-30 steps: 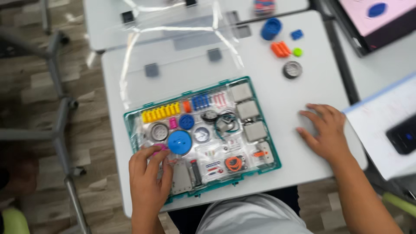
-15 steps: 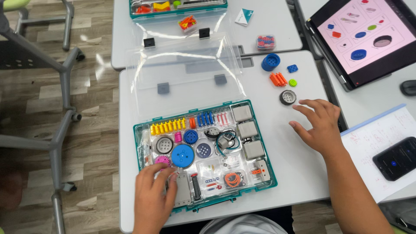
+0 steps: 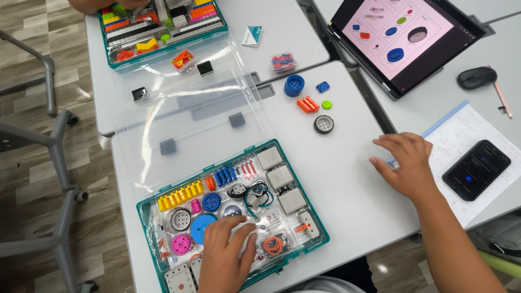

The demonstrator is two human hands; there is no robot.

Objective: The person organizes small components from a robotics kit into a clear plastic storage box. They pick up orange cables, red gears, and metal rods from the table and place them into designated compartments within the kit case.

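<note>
left hand in the parts kit, four pieces already out on the table

nearest the camera, the left hand [image 3: 225, 255] was down inside the green-rimmed parts kit [image 3: 145, 209], fingers spread & curled over the tray's middle, just right of the big blue disc [image 3: 202, 227]. couldn't tell if anything was pinched under those fingertips, the hand hid it. around it: pink gear [image 3: 180, 244] to the lower left, grey ring wheel [image 3: 180, 218] above that, coil of orange bands [image 3: 273, 245] just to the right, yellow pegs [image 3: 180, 195] along the top row, grey blocks [image 3: 281, 176] at the kit's far right.

right hand [image 3: 404, 163] lay flat on the white table [image 3: 347, 184], fingers apart, empty, well away from the kit & near the edge of the paper sheet [image 3: 467, 135] w/ a dark phone [image 3: 476, 169] on it.

further out, the clear lid [image 3: 184, 108] lay hinged open behind the tray. beyond the right hand sat a small cluster, close together: black tyre wheel [image 3: 323, 124], orange piece [image 3: 307, 104], green cog [image 3: 326, 104], blue cylinder [image 3: 293, 85], small blue square [image 3: 323, 86].

farthest: tablet [image 3: 404, 38] showing a picture list of parts, mouse [image 3: 476, 77] beside it, & a second kit [image 3: 163, 24] on the next table.

judging by it: roughly five bits pulled out, screen showed more, so prob. midway, picking not finished.
</note>
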